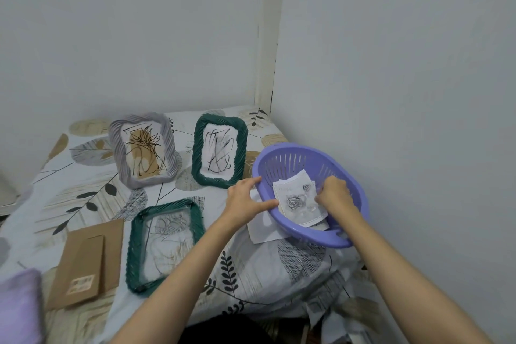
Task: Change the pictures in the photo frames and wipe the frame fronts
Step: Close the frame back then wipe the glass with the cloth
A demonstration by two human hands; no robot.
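Sitting nearest, down at the bottom left: a lilac cloth (19,307), probably waiting for the wiping part, so guessing no fronts wiped yet. Just past that, lying flat on the bed (251,282): a brown cardboard backing (86,262) pulled off and parked beside the near green frame (164,244), which is lying face down and opened up, with the sheet's pattern and some scribbly lines showing through the glass. Hard telling whether an old picture is still sitting in there or not. So, roughly: one frame of three taken apart, nothing refilled yet. Moving further out, both hands working at the purple basket (349,195), which is sitting tilted on a bunched-up lump of bedding at the right, over a loose white sheet (262,229). Left hand (245,198) gripping the near rim, thumb and fingers curled round the edge, steadying it. Right hand (333,194) reaching inside, fingers curled down onto the stack of prints, pinching at the rose picture (297,201) on top, looking like picking the replacement. Furthest back, near the wall: the green frame (219,149) and the lilac frame (145,149), both propped upright and still holding scribble drawings, so those two still needing the swap, plus wiping for all three.
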